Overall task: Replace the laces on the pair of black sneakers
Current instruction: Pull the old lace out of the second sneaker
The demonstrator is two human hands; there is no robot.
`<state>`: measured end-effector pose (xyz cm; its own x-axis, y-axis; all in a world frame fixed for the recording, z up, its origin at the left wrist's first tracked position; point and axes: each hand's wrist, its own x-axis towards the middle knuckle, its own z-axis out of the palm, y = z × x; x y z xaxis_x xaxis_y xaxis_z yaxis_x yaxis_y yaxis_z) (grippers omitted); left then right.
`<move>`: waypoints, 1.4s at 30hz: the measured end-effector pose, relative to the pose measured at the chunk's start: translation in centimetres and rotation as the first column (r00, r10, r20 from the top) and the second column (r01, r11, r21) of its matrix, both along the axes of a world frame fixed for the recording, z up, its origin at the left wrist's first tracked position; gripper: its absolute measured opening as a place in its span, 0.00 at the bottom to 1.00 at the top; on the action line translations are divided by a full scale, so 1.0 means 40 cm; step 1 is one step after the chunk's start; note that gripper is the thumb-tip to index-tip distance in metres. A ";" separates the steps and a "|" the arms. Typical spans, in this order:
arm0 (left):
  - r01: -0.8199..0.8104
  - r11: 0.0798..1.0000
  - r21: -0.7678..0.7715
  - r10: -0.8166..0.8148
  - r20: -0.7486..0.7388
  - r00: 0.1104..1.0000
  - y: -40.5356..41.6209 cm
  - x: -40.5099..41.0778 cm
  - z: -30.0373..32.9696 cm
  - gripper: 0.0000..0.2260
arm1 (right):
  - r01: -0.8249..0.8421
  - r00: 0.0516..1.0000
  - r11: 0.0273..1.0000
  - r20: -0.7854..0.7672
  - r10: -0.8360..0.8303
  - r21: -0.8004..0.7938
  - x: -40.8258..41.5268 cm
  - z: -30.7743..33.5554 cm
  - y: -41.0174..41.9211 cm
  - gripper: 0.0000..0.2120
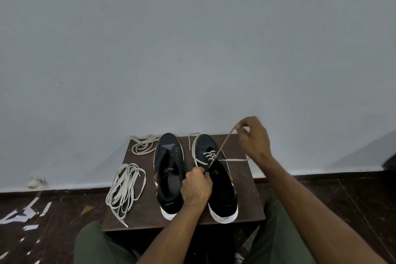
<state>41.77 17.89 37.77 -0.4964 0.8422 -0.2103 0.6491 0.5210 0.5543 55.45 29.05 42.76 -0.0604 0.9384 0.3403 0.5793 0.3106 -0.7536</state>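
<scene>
The left hand (196,186) rests on the right sneaker (216,178), its fingers (206,174) curled and pinching the pale lace (222,146) just at the eyelets on the shoe's near side. From that pinch the lace runs taut, up and away, to the right hand (254,137), which is raised above the far right corner of the table (242,178); its fingers (241,127) are closed around the lace's upper end, thumb against forefinger. Just beyond the left fingers, the lower eyelets of this sneaker already carry a few crossings of lace, and another run of the same lace stretches sideways from there, passing below the right hand toward the table's right edge (its end is hidden behind the wrist). A further part of it loops round the toe of the shoe. Immediately left of the left hand stands the left sneaker (169,169), black with a white sole, its eyelets bare and its tongue exposed. Farther left of it, on the table top, lies a loose bundle of pale laces (126,188), and beyond that, near the far left corner, a smaller coil of lace (143,144). Both sneakers point away from the person, toes toward the grey wall (192,49). Green trousers (96,244) show at the bottom, either side of the table, over a dark floor (342,210).
</scene>
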 end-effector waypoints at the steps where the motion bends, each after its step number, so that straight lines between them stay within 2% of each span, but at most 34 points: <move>1: 0.001 1.000 0.003 -0.001 0.000 1.000 -0.001 0.000 0.000 0.10 | 0.046 0.995 0.999 -0.090 -0.046 -0.003 0.012 0.023 0.012 0.04; 6: 0.009 1.000 0.002 -0.009 0.002 1.000 -0.002 -0.002 -0.002 0.09 | 0.142 0.911 0.984 -0.375 -0.173 -0.108 0.042 0.077 0.057 0.06; 8: 0.013 1.000 0.006 -0.013 0.001 1.000 -0.002 -0.003 -0.001 0.09 | 0.119 0.895 0.981 -0.412 -0.173 -0.153 0.041 0.068 0.062 0.05; 9: 0.016 1.000 0.007 -0.016 -0.003 1.000 -0.002 -0.003 -0.001 0.09 | 0.071 0.910 0.978 -0.390 -0.143 -0.194 0.036 0.052 0.063 0.04; 11: 0.025 1.000 0.005 -0.025 -0.013 1.000 -0.001 -0.005 -0.002 0.09 | -0.044 0.967 0.948 -0.252 -0.039 -0.315 0.023 0.002 0.050 0.04; 14: 0.045 0.999 0.003 -0.045 -0.024 0.999 0.005 -0.007 0.008 0.10 | -0.164 0.985 0.904 -0.024 0.168 -0.394 0.002 -0.084 -0.008 0.12; 17: 0.111 0.994 0.007 -0.110 -0.092 0.990 0.023 -0.012 0.019 0.12 | -0.290 0.956 0.868 -0.091 0.278 -0.404 -0.011 -0.148 -0.080 0.12; 19: 0.170 0.985 0.020 -0.163 -0.195 0.967 0.045 -0.017 0.030 0.13 | -0.316 0.949 0.864 -0.106 0.298 -0.393 -0.015 -0.178 -0.109 0.13; 22: 0.308 0.951 0.010 -0.288 -0.328 0.900 0.087 -0.023 0.037 0.13 | -0.275 0.956 0.892 -0.008 0.292 -0.358 -0.020 -0.205 -0.132 0.16; 28: 0.380 0.920 -0.099 -0.386 -0.410 0.826 0.149 -0.022 0.044 0.09 | -0.144 0.989 0.940 -0.064 0.130 -0.310 -0.034 -0.241 -0.156 0.10; 31: 0.295 0.955 -0.037 -0.292 -0.302 0.908 0.157 -0.023 0.049 0.09 | -0.082 0.993 0.958 -0.105 0.055 -0.276 -0.041 -0.258 -0.167 0.07; 33: 0.122 0.992 0.032 -0.120 -0.055 0.991 0.160 -0.039 0.046 0.08 | -0.035 0.987 0.965 -0.159 -0.007 -0.259 -0.046 -0.268 -0.176 0.07; 35: -0.056 0.997 0.045 0.042 0.265 0.963 0.164 -0.061 0.044 0.07 | -0.010 0.982 0.964 -0.184 -0.040 -0.265 -0.049 -0.277 -0.178 0.07; 36: -0.076 0.997 0.027 0.063 0.330 0.942 0.167 -0.071 0.038 0.06 | -0.008 0.982 0.963 -0.185 -0.044 -0.268 -0.050 -0.279 -0.177 0.06; 37: -0.016 1.000 0.019 0.010 0.290 0.957 0.172 -0.081 0.034 0.06 | -0.008 0.983 0.963 -0.181 -0.042 -0.269 -0.049 -0.281 -0.176 0.05; 39: 0.221 0.975 -0.008 -0.221 0.004 0.975 0.184 -0.095 0.035 0.08 | -0.016 0.986 0.962 -0.166 -0.030 -0.273 -0.046 -0.281 -0.170 0.03; 40: 0.348 0.937 -0.041 -0.350 -0.156 0.924 0.188 -0.098 0.040 0.10 | -0.023 0.988 0.962 -0.155 -0.020 -0.272 -0.045 -0.282 -0.167 0.03; 42: 0.586 0.801 -0.118 -0.579 -0.401 0.710 0.195 -0.103 0.053 0.11 | -0.032 0.993 0.961 -0.119 -0.001 -0.274 -0.044 -0.278 -0.164 0.03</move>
